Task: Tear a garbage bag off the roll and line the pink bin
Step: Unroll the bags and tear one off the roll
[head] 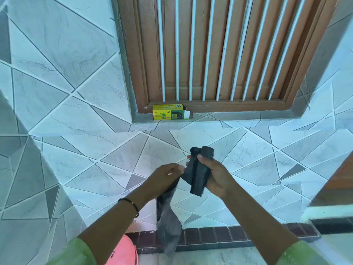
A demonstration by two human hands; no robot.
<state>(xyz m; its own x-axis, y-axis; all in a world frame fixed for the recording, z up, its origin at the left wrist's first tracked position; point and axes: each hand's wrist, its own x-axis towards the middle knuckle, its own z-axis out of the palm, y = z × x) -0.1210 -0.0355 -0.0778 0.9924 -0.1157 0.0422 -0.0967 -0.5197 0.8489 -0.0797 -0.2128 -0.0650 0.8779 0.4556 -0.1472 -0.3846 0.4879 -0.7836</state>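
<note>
My right hand [215, 176] grips a black roll of garbage bags [199, 173], held upright in front of the tiled wall. My left hand [164, 178] pinches the loose bag [168, 222] where it leaves the roll; that grey-black bag hangs down from my fingers in a twisted strip. It still looks joined to the roll between my two hands. The pink bin [124, 251] shows only as a curved rim at the bottom edge, below my left forearm and left of the hanging bag.
A yellow-green garbage bag box [170, 112] lies open on the window ledge [238, 116] under a brown barred window [219, 54]. Tiled wall fills the view. A dark brick strip [219, 238] runs along the floor edge. A brown panel [338, 178] stands at the right.
</note>
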